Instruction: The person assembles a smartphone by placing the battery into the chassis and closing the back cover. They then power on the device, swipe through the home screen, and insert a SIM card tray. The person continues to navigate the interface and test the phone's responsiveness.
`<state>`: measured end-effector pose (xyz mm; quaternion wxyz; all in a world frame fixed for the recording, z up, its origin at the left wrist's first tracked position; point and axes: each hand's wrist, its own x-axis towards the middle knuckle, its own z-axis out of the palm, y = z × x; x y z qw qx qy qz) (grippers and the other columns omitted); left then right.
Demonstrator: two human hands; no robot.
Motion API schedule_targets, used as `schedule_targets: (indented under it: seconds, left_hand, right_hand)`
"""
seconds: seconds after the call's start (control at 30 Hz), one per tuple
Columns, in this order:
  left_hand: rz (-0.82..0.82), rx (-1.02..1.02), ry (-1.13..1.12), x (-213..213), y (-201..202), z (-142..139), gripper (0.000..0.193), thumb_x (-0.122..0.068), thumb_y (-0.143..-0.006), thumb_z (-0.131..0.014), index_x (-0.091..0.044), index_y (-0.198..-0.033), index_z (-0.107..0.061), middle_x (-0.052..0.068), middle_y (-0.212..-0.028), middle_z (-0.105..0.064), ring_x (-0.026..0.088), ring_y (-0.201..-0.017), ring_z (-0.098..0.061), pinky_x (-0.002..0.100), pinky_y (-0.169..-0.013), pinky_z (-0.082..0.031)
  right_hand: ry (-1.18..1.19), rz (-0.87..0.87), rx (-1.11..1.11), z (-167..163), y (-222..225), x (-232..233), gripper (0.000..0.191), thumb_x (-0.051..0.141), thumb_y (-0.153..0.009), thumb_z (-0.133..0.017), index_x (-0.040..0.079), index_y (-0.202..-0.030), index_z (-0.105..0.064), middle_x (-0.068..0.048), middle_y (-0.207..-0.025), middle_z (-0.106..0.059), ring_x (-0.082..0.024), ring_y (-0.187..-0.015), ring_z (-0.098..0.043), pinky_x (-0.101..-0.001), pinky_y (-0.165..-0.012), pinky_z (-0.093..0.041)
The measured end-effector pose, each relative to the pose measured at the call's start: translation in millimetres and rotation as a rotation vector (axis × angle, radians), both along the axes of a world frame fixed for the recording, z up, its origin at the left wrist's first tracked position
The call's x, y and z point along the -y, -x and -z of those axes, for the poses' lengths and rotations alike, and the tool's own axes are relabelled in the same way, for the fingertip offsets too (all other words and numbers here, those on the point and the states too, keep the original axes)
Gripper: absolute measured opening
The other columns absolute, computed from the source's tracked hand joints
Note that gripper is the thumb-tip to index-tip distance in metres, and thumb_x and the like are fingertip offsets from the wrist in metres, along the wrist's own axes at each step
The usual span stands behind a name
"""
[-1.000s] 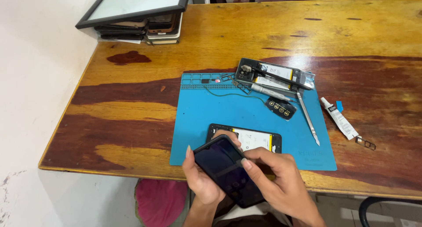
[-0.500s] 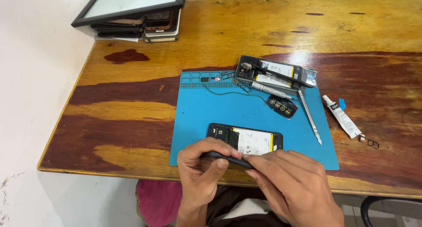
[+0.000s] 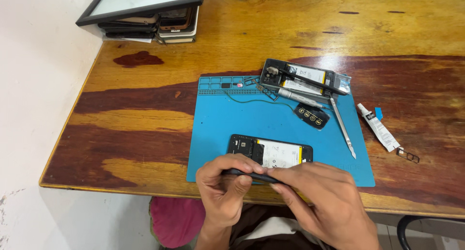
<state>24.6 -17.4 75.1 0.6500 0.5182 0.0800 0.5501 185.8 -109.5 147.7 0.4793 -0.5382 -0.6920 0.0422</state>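
Both hands hold a thin black phone panel (image 3: 249, 175) edge-on at the table's near edge. My left hand (image 3: 226, 189) grips its left end with curled fingers. My right hand (image 3: 325, 199) pinches its right end. Just beyond them an opened phone body (image 3: 271, 152) with a white battery lies flat on the blue work mat (image 3: 232, 121); my fingers hide its near edge.
At the mat's far right lie a second opened phone (image 3: 302, 79), a pen-like tool (image 3: 302, 98), a black oval part (image 3: 312, 117) and a metal spudger (image 3: 343, 128). A white glue tube (image 3: 379, 127) and small tray (image 3: 408, 155) lie right. Stacked phones under a framed screen (image 3: 143, 3) sit far left.
The black panel, earlier held face-up and tilted, has been turned edge-on and lowered to the table edge. My right hand now covers its right end.
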Motion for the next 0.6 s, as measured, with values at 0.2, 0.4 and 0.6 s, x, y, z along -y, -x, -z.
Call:
schedule_targets:
  seconds: [0.2, 0.4, 0.6]
  left_hand:
    - [-0.057, -0.052, -0.004, 2.2, 1.4, -1.2, 0.021, -0.012, -0.098, -0.078, 0.006, -0.104, -0.070, 0.019, -0.097, -0.075, 0.022, -0.090, -0.075, 0.031, -0.082, -0.061]
    - [-0.074, -0.096, -0.014, 3.0, 2.2, -1.2, 0.021, -0.012, -0.097, -0.079, 0.006, -0.104, -0.070, 0.019, -0.096, -0.076, 0.017, -0.086, -0.073, 0.023, -0.072, -0.056]
    - [-0.069, -0.090, 0.018, 4.8, 2.0, 0.4, 0.020, -0.011, -0.097, -0.079, 0.006, -0.104, -0.070, 0.019, -0.097, -0.076, 0.015, -0.084, -0.072, 0.021, -0.070, -0.054]
  right_hand:
    - [0.023, -0.078, -0.020, 3.9, -5.7, 0.2, 0.031, 0.001, -0.081, -0.079, 0.004, -0.110, -0.068, -0.007, -0.084, -0.074, -0.023, -0.073, -0.074, -0.0320, -0.066, -0.058]
    - [0.042, -0.133, -0.020, 2.5, -8.7, 1.6, 0.033, -0.001, -0.081, -0.077, 0.002, -0.113, -0.067, -0.010, -0.096, -0.076, -0.025, -0.082, -0.076, -0.0320, -0.071, -0.060]
    - [0.091, -0.139, -0.025, 1.5, -8.3, 5.2, 0.036, -0.003, -0.079, -0.077, 0.001, -0.114, -0.067, -0.012, -0.098, -0.076, -0.027, -0.085, -0.076, -0.0340, -0.072, -0.060]
